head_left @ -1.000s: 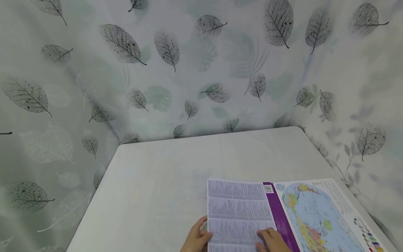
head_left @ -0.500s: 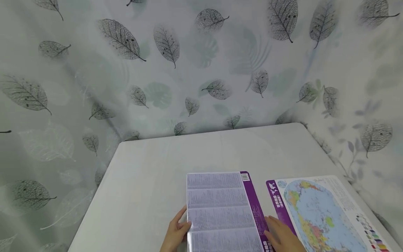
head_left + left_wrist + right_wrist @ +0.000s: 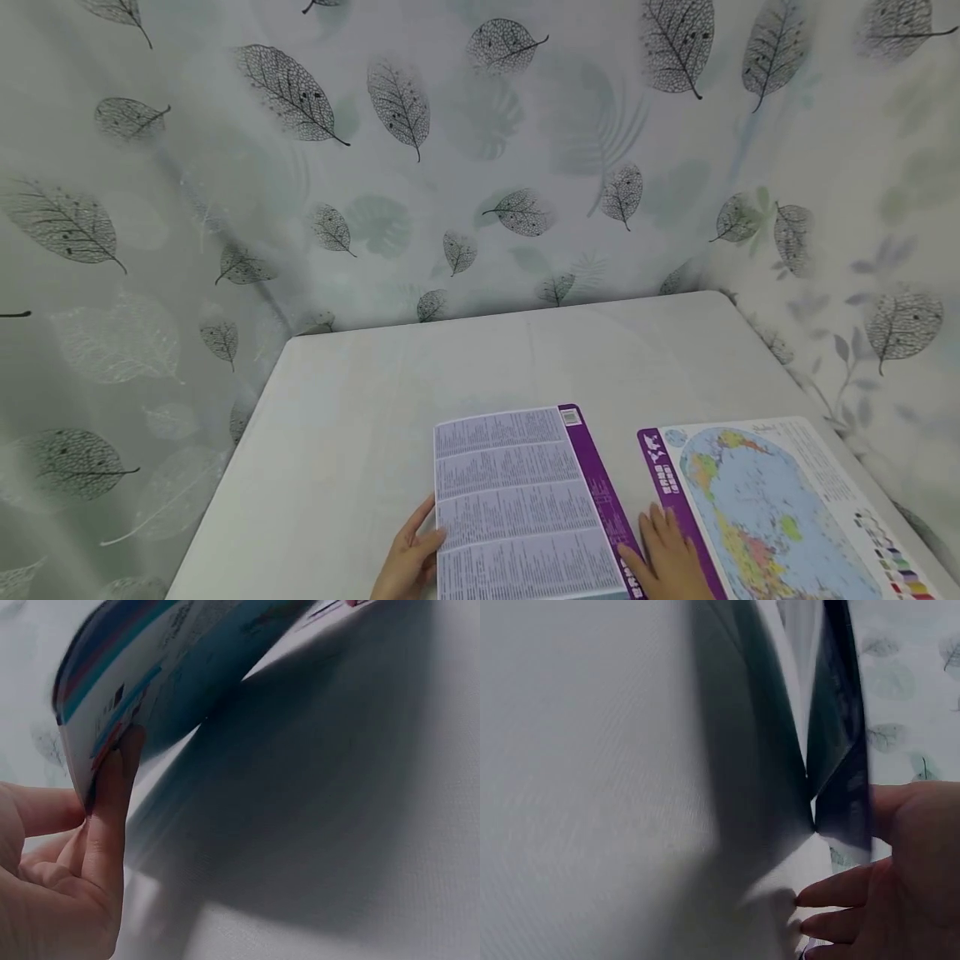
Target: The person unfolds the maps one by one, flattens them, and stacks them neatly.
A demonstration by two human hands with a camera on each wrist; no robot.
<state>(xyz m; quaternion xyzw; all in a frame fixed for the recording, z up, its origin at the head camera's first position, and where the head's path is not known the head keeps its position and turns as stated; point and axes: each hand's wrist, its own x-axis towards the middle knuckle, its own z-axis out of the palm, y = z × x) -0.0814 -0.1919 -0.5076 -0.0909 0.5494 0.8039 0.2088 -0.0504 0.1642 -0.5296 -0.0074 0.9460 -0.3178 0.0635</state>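
Note:
A laminated sheet (image 3: 517, 500), its face covered in columns of small print and a purple strip down its right side, is raised off the table. My left hand (image 3: 408, 554) pinches its left edge, thumb on top and fingers below. In the left wrist view the coloured underside (image 3: 202, 682) shows above its shadow. My right hand (image 3: 667, 554) lies between this sheet and a world map sheet (image 3: 787, 483). Its thumb meets the purple right edge, while the other fingers (image 3: 836, 889) stretch out straight down by the table.
The world map lies face up at the right, with a purple strip on its left side. Both sheets are over a white table (image 3: 360, 417). Leaf-patterned curtains (image 3: 450, 167) enclose the back and sides.
The printed sheet has moved left off the world map, baring the map's purple strip, and now bows slightly. My left hand went left with it; my right hand's fingers have spread beside the edge.

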